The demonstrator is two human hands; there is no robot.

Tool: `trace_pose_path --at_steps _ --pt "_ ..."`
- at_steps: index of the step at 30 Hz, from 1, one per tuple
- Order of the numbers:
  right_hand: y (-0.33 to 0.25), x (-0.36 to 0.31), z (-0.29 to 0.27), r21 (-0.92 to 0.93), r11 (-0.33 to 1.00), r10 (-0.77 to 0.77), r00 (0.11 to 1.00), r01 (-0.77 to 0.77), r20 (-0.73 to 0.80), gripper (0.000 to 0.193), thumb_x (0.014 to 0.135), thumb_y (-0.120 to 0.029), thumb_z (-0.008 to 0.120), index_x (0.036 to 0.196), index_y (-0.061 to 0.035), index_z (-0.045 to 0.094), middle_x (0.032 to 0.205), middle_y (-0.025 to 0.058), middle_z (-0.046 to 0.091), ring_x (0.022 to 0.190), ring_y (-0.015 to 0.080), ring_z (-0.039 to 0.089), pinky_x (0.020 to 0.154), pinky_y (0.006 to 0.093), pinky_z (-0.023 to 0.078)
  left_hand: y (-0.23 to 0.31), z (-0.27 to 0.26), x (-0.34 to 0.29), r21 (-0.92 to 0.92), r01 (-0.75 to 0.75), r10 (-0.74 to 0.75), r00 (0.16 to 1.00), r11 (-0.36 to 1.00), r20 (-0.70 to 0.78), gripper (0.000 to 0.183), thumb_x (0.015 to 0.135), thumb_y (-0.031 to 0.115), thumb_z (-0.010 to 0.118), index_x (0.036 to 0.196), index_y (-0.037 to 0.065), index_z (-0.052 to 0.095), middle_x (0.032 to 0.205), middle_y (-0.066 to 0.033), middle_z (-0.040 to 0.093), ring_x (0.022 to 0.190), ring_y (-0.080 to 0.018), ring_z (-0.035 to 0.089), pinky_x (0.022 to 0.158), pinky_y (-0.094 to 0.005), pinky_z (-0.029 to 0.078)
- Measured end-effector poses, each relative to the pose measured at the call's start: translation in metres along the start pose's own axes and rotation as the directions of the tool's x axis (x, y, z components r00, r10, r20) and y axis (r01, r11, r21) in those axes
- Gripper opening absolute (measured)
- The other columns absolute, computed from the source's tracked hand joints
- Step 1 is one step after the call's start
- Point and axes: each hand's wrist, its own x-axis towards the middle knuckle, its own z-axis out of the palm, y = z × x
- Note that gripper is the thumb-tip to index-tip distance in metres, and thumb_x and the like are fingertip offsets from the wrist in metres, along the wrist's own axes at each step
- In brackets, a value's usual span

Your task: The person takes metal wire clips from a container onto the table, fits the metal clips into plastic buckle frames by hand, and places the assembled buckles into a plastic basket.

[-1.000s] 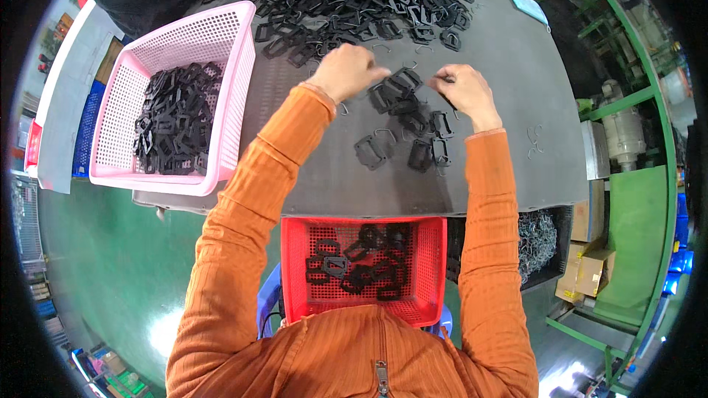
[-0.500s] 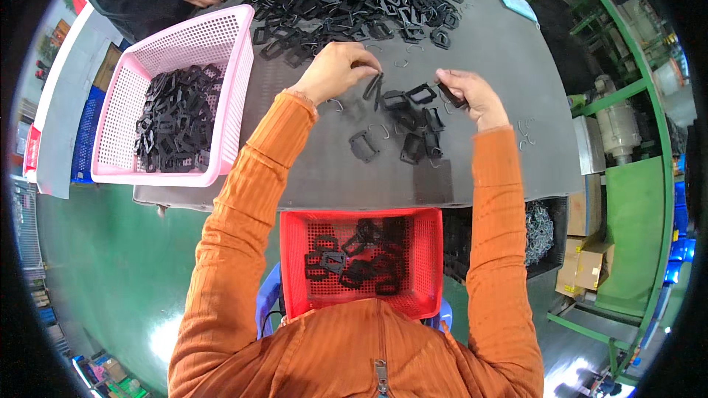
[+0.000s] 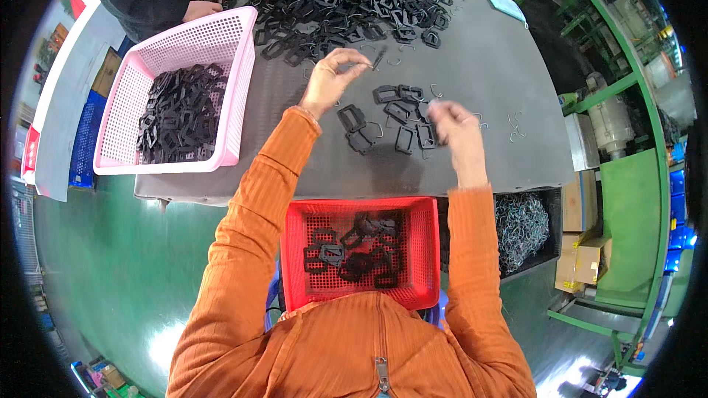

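Observation:
My left hand (image 3: 335, 82) is closed in a pinch over the grey table, gripping a thin black plastic frame (image 3: 379, 57) seen nearly edge-on. Lower and to the right is my right hand (image 3: 456, 129), its fingers smeared by motion; whether they hold anything is unclear. It hovers at the right side of a small group of flat black frames (image 3: 405, 140). Bent metal wire hooks (image 3: 436, 91) lie singly around that group. Beyond my hands spreads a large heap of black frames (image 3: 346, 0), mixed with wire hooks.
A pink basket (image 3: 234, 129) with black frames stands at the table's left. Below the table edge, a red basket (image 3: 295, 287) holds more frames, beside a black bin of metal hooks (image 3: 522, 225). A co-worker's hands (image 3: 210, 0) are at the far left.
My left hand has shifted slightly left with its fingers still pinched. My right hand has moved down and left; the black frame it held no longer shows in its fingers.

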Motion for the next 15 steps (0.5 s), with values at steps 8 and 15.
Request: trace_pose_path --at_steps 8,15 --pt "0.017 -0.019 0.012 -0.393 0.837 -0.256 0.907 0.381 0.333 0.023 0.077 -0.027 0.069 0.091 -0.0085 0.067 0.088 0.0116 0.063 0.079 0.0258 0.062 0.072 0.0372 0.048 0.009 -0.001 -0.005 0.327 -0.25 0.163 0.949 0.911 0.27 0.013 0.082 0.008 0.064 0.095 0.004 0.064 0.098 -0.0042 0.064 0.094 -0.0185 0.058 0.085 -0.0307 0.045" --pt "0.048 0.09 -0.002 -0.799 0.547 -0.237 0.962 0.25 0.138 0.021 0.073 -0.024 0.072 0.087 -0.0086 0.068 0.091 0.0111 0.063 0.09 0.0321 0.061 0.075 0.0425 0.049 0.041 0.003 0.014 0.627 -0.312 0.01 0.9 0.714 0.436 0.008 0.078 0.011 0.06 0.085 0.007 0.063 0.094 -0.0095 0.062 0.093 -0.0292 0.057 0.082 -0.037 0.046"
